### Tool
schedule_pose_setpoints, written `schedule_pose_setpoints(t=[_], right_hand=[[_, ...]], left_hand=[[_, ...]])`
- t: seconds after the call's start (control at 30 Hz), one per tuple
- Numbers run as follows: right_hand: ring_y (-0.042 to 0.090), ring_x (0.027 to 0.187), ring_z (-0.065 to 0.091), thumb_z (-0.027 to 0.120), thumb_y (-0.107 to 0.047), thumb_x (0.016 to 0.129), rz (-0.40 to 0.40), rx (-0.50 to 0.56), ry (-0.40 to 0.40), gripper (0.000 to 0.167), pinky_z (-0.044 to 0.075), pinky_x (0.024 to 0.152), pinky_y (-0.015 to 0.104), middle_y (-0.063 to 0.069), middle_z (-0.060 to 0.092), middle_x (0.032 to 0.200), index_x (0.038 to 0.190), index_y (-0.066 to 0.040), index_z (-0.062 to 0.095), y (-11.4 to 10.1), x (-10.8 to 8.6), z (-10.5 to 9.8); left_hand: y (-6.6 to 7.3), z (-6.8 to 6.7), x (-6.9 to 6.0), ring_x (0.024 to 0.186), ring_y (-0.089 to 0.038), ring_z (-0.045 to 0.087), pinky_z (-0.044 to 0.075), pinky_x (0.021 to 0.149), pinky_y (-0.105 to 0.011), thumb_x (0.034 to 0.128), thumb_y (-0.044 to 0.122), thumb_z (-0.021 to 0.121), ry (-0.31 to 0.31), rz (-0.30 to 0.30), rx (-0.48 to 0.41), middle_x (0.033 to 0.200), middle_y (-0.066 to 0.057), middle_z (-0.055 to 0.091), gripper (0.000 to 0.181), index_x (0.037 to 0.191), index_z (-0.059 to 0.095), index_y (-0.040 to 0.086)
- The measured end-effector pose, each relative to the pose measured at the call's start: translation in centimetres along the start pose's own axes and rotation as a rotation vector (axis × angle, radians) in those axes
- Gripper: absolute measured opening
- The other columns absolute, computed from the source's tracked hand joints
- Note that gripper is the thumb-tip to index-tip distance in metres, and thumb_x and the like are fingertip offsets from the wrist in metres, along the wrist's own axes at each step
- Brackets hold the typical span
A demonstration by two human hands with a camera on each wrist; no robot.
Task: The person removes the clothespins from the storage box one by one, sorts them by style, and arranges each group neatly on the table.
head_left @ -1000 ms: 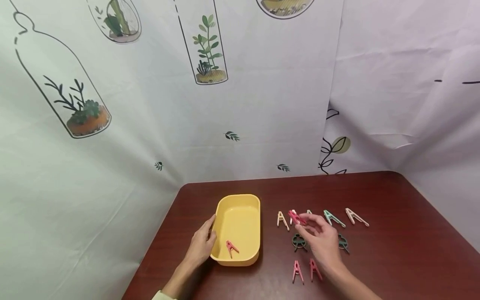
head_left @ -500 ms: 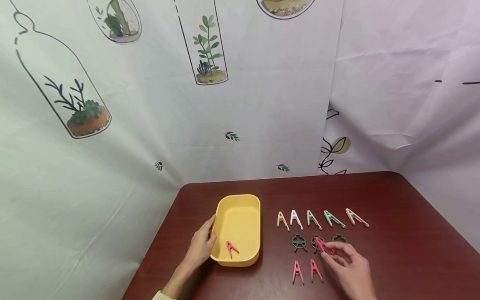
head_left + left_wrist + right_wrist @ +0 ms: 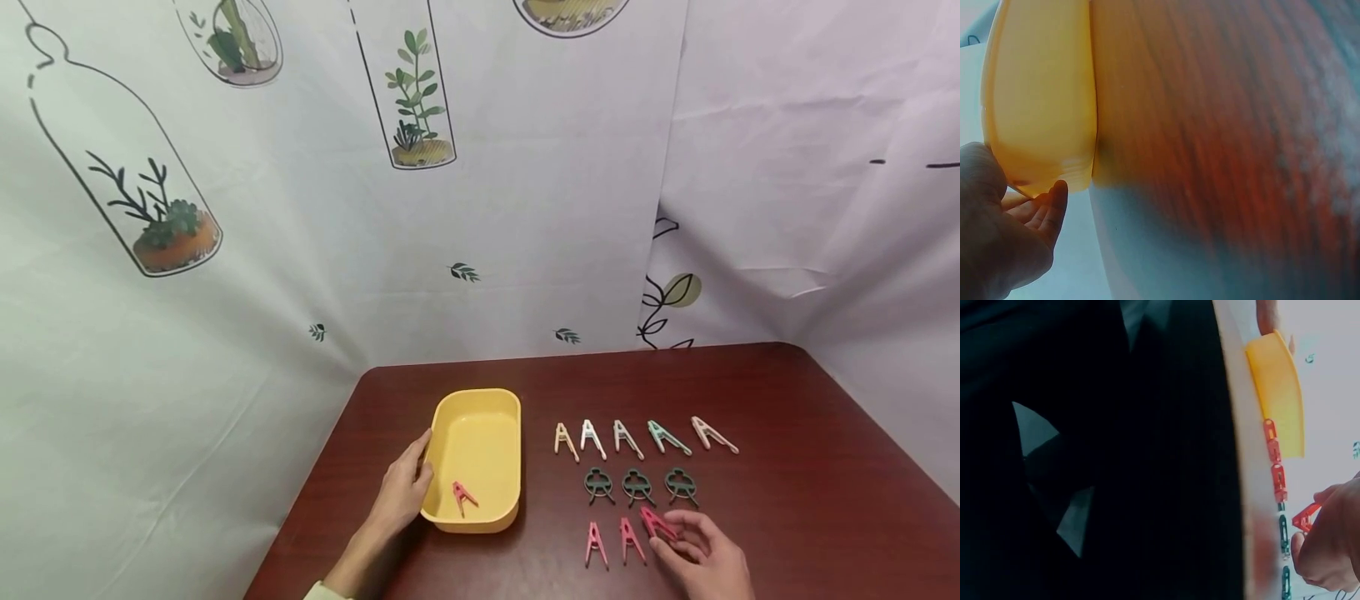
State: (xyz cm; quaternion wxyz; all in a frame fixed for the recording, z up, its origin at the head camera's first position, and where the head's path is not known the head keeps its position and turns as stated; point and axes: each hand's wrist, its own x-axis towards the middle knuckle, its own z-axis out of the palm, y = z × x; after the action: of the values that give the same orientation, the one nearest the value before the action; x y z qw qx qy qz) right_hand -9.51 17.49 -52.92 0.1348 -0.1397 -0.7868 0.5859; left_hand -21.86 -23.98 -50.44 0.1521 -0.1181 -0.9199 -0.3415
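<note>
In the head view my left hand (image 3: 402,490) grips the left side of a yellow plastic bin (image 3: 516,467). A pink clothespin (image 3: 462,497) lies inside near its front end. The left wrist view shows the fingers (image 3: 1054,212) against the bin's outer wall. My right hand (image 3: 705,557) pinches a red-pink clothespin (image 3: 658,525) between thumb and fingers. It is just right of two similar pink clothespins (image 3: 595,545) lying side by side on the table. The right wrist view shows the held clothespin with its legs spread toward the hand.
Behind lies a row of pale and green clothespins, including a cream one (image 3: 566,442) and a mint-green one (image 3: 667,437). Between the rows are three dark green round clips (image 3: 637,486). All lie on a dark red-brown table (image 3: 810,467), with a printed cloth (image 3: 525,250) hanging behind.
My right hand has moved from the back row toward the front, bringing the pink clothespin beside the other two. The clips behind it are uncovered. My left hand and the bin stay put.
</note>
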Motion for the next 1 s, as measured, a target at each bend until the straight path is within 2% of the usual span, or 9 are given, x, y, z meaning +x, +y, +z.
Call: schedule_pose_setpoints(t=[0.1, 0.2, 0.43, 0.57, 0.73, 1.0], right_hand=[[-0.003, 0.075, 0.064, 0.092, 0.003, 0.074, -0.005, -0.036, 0.009, 0.047, 0.054, 0.067, 0.017, 0.012, 0.074, 0.095, 0.114, 0.01, 0.068, 0.6, -0.1, 0.0], [-0.003, 0.073, 0.061, 0.092, 0.003, 0.073, -0.044, -0.094, 0.016, 0.046, 0.054, 0.066, 0.017, 0.008, 0.071, 0.091, 0.112, 0.01, 0.068, 1.1, -0.2, 0.0], [-0.004, 0.068, 0.05, 0.097, -0.007, 0.069, -0.231, -0.315, 0.045, 0.047, 0.049, 0.061, 0.021, -0.004, 0.06, 0.084, 0.106, 0.0, 0.07, 1.9, -0.2, 0.1], [-0.004, 0.066, 0.046, 0.098, -0.009, 0.067, -0.307, -0.377, 0.07, 0.046, 0.045, 0.059, 0.024, -0.007, 0.057, 0.082, 0.102, -0.003, 0.07, 2.2, -0.2, 0.1], [-0.004, 0.065, 0.044, 0.098, -0.011, 0.067, -0.309, -0.399, 0.06, 0.047, 0.043, 0.059, 0.024, -0.007, 0.053, 0.082, 0.103, -0.003, 0.069, 2.3, -0.1, 0.2], [-0.003, 0.066, 0.042, 0.099, -0.011, 0.065, -0.328, -0.401, 0.048, 0.05, 0.04, 0.059, 0.024, -0.006, 0.049, 0.082, 0.104, -0.003, 0.069, 2.4, -0.1, 0.2]], left_hand=[[0.0, 0.0, 0.0, 0.105, -0.024, 0.068, 0.056, 0.09, -0.043, 0.0991, -0.004, 0.06, -0.001, 0.002, -0.002, 0.148, -0.019, 0.061, 0.055, 0.154, 0.052, -0.003], [0.1, 0.0, 0.1, 0.104, -0.023, 0.068, 0.057, 0.09, -0.043, 0.0993, -0.004, 0.06, -0.001, 0.0, -0.001, 0.148, -0.018, 0.061, 0.055, 0.154, 0.052, -0.002], [0.0, 0.0, 0.0, 0.104, -0.023, 0.067, 0.056, 0.09, -0.044, 0.0978, -0.005, 0.06, 0.014, 0.024, 0.012, 0.147, -0.018, 0.062, 0.055, 0.152, 0.054, -0.004], [-0.1, 0.0, -0.1, 0.101, -0.021, 0.067, 0.056, 0.087, -0.041, 0.097, -0.006, 0.061, 0.022, 0.042, 0.016, 0.145, -0.018, 0.064, 0.055, 0.151, 0.055, -0.004], [-0.1, 0.0, 0.0, 0.099, -0.021, 0.067, 0.056, 0.086, -0.04, 0.0978, -0.005, 0.061, 0.015, 0.024, 0.004, 0.146, -0.017, 0.063, 0.056, 0.153, 0.054, -0.002], [-0.1, 0.0, 0.0, 0.106, -0.023, 0.067, 0.056, 0.091, -0.044, 0.0991, -0.004, 0.06, 0.002, 0.013, 0.005, 0.148, -0.017, 0.062, 0.055, 0.154, 0.053, -0.002]])
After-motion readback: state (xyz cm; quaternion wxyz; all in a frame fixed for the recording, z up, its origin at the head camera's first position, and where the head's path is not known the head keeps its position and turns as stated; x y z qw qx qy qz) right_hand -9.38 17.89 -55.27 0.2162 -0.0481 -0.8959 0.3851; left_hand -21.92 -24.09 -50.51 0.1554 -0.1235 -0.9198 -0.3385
